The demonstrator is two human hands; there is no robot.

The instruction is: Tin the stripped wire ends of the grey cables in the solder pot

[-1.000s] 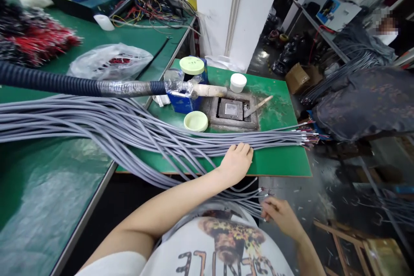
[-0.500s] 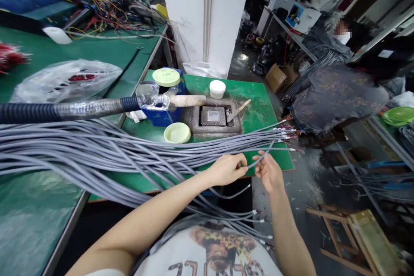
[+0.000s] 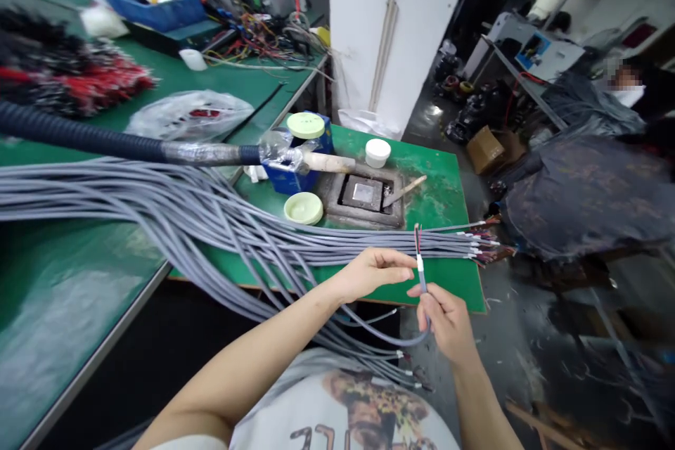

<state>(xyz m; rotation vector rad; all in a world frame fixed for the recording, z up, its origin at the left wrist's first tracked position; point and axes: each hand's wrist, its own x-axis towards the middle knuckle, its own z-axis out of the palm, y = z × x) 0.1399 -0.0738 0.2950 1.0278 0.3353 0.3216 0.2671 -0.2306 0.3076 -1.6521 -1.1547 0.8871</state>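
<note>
My right hand (image 3: 446, 320) is closed on a grey cable (image 3: 422, 281), whose end points up. Thin dark and red wires (image 3: 418, 239) stick out of that end above a white band. My left hand (image 3: 375, 274) is just left of the cable end, fingers stretched out and nothing seen in them; whether a fingertip touches the band, I cannot tell. Behind both hands a thick bundle of grey cables (image 3: 337, 246) crosses the green table, with bare wire ends at the right. More cable ends (image 3: 403, 355) hang below the table edge by my body.
A solder pot (image 3: 363, 193) is set in the table, a flat stick (image 3: 406, 191) leaning in it. Around it are a white tub (image 3: 378, 152), a pale green lid (image 3: 303, 209), a blue box (image 3: 287, 176) and a ribbed hose (image 3: 211, 153). A co-worker (image 3: 574, 190) bends over at the right.
The cable end has turned upright, and its wires now show. My right hand has moved down onto the cable. My left fingers have straightened off it. The view has swung left.
</note>
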